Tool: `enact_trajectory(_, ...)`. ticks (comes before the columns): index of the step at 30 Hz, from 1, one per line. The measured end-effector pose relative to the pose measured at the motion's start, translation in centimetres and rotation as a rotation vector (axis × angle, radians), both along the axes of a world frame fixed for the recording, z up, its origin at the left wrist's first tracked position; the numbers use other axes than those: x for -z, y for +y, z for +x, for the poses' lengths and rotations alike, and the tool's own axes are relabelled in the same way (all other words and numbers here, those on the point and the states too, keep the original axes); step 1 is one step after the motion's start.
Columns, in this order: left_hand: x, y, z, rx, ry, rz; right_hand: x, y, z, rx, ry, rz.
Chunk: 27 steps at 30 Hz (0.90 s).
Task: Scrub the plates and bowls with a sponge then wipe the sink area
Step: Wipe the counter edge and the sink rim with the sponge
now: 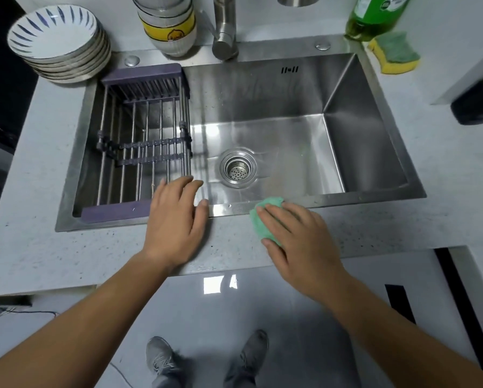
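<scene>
While the right hand [301, 239] lies flat, fingers straight, on the soft green scrubbing pad [269, 203], it presses the pad onto the front rim of the stainless-steel sink [346, 198]. The left hand [176, 219] rests open nearby (fingertips over the basin edge), holding nothing. The stacked white blue-striped plates [52, 35] and the yellow-banded stacked bowls [166, 26] stand behind the sink.

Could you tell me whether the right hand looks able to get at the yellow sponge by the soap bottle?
Probably yes: the yellow sponge lies uncovered on the counter past the sink's far right corner, though the right hand presses a green cloth.
</scene>
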<state>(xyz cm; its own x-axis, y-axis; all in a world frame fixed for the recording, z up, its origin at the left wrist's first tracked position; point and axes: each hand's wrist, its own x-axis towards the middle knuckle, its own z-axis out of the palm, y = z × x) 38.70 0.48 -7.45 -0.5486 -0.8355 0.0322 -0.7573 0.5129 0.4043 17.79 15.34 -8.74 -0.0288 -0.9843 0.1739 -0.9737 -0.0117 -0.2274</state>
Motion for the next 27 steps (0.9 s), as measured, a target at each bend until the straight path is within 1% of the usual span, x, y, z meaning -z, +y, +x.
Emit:
enact_trajectory(5,0.6,-0.3,-2.1,-0.016,0.009,0.024,-0.2,-2.6,-1.4,-0.053,0.042,0.044)
enact_trajectory(8,0.7,-0.9,-2.5,-0.041,0.018,0.032,0.6,-3.9,-1.7,-0.096,-0.017,-0.006)
enact_trajectory(10,0.5,-1.2,-2.7,-0.041,0.024,0.04,0.7,-5.2,-2.2,-0.056,-0.131,-0.03)
enact_trajectory(12,0.4,-1.2,-2.9,-0.021,0.024,0.048,-0.3,-6.6,-2.5,0.074,-0.403,0.003)
enact_trajectory(13,0.4,-1.2,-2.9,-0.015,0.029,0.055,-1.3,-7.3,-2.6,0.195,-0.583,0.02)
enact_trajectory(14,0.4,-1.4,-2.9,-0.018,0.039,0.062,-2.6,-8.2,-2.8,0.339,-0.782,0.021)
enact_trajectory(16,0.4,-1.6,-2.9,-0.027,0.053,0.077,-5.0,-10.6,-3.1,0.611,-1.249,0.026)
enact_trajectory(17,0.5,-1.5,-2.9,-0.022,0.052,0.08,-5.9,-11.6,-3.5,0.703,-1.478,0.038)
enact_trajectory(18,0.6,-1.5,-2.8,-0.011,0.05,0.079,-6.6,-12.7,-3.9,0.759,-1.673,0.046)
enact_trajectory(19,0.7,-1.3,-2.8,-0.002,0.047,0.072,-7.0,-13.5,-4.3,0.786,-1.813,0.071)
enact_trajectory(20,0.7,-1.3,-2.8,0.008,0.044,0.067,-7.4,-14.3,-4.6,0.788,-1.875,0.12)
enact_trajectory(21,0.7,-1.4,-2.8,0.012,0.039,0.071,-7.3,-14.8,-4.8,0.771,-1.858,0.183)
enact_trajectory(23,0.8,-1.6,-3.0,0.01,0.032,0.072,-6.9,-15.7,-5.2,0.719,-1.702,0.251)
enact_trajectory(25,0.9,-1.8,-3.0,0.007,0.036,0.075,-5.9,-16.6,-5.4,0.696,-1.54,0.233)
enact_trajectory(27,0.9,-1.9,-3.0,0.01,0.041,0.08,-5.3,-17.2,-5.4,0.688,-1.464,0.186)
